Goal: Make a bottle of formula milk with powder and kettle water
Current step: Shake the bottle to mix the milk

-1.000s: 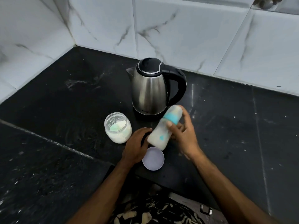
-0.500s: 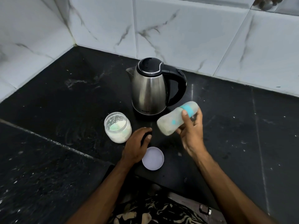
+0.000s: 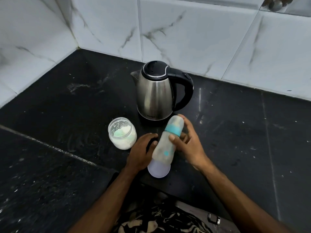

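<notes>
A capped bottle (image 3: 165, 140) is held tilted above the counter (image 3: 67, 165), clamped between thumb and fingers of the right hand (image 3: 188, 142); the left hand (image 3: 141, 152) is rested loosely curled beside it, gripping nothing; a lid (image 3: 159, 170) lies just below, an open powder jar (image 3: 122, 132) to the left, the kettle (image 3: 155, 93) behind; a loose cap, if shaken, could be expected to leak.
</notes>
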Tool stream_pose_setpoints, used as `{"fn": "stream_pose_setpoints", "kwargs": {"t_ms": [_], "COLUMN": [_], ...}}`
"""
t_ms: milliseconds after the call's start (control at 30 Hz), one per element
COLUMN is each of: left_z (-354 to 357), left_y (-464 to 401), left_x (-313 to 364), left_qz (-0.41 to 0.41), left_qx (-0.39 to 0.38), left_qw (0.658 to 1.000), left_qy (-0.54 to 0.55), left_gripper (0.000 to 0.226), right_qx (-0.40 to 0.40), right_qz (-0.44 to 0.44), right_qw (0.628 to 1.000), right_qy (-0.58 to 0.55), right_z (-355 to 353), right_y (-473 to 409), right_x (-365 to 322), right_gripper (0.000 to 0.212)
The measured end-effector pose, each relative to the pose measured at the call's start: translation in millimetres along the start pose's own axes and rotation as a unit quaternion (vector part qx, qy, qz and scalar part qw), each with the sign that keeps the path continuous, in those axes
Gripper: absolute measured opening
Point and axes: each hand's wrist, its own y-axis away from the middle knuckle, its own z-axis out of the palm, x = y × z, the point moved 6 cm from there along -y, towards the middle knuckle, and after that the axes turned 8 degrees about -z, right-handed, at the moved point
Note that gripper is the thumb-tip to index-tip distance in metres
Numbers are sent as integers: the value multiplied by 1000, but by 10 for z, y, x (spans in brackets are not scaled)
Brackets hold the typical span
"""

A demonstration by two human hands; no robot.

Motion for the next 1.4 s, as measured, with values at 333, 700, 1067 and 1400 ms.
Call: {"fn": "stream_pose_setpoints", "kwargs": {"t_ms": [333,700,1067,1400], "left_z": [6,-9,-11,-24], "left_y": [-17,3,21,33], "left_x": [-32,15,31,57], "left_qz": [-6,-5,-12,-7], "left_qx": [-2,11,14,27], "left_qw": [1000,1000,1000,1000], "left_qy": [-7,-6,-14,-13], "left_gripper": [36,38,47,47], "right_qx": [71,113,108,165], "right_qz": [6,-1,2,-20], "right_qw": [995,989,989,976], "right_qy": [-69,-91,-98,-138], "right_z": [-76,-171,-214,-275], "right_y": [-23,-111,-168,-176], "right_x": [51,28,6,3], "right_gripper": [67,68,68,62]}}
